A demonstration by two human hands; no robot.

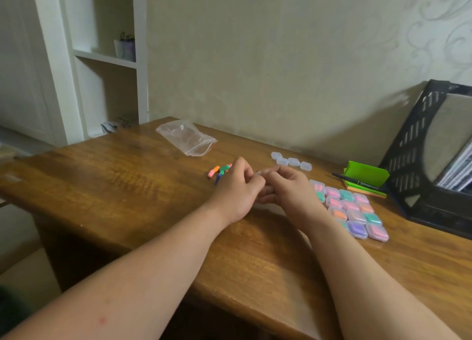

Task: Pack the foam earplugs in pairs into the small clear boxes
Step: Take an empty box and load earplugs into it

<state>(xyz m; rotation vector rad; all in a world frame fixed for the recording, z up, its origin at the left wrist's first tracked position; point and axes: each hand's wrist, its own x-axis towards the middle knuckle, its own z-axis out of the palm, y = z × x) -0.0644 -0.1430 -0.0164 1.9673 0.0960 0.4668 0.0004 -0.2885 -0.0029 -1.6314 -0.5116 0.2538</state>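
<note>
Your left hand (237, 189), right hand (288, 189) both pinch clear box (258, 173). Earplugs (220, 172) beside left hand: likely light, squashy; pinch mid-body.

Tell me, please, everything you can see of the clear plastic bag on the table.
The clear plastic bag is thin, crinkled and see-through, with a red zip strip along its mouth at the near right end. It lies flat on the wooden table, toward the wall, beyond the loose earplugs. No colored contents show inside. Only the table touches it.
</note>
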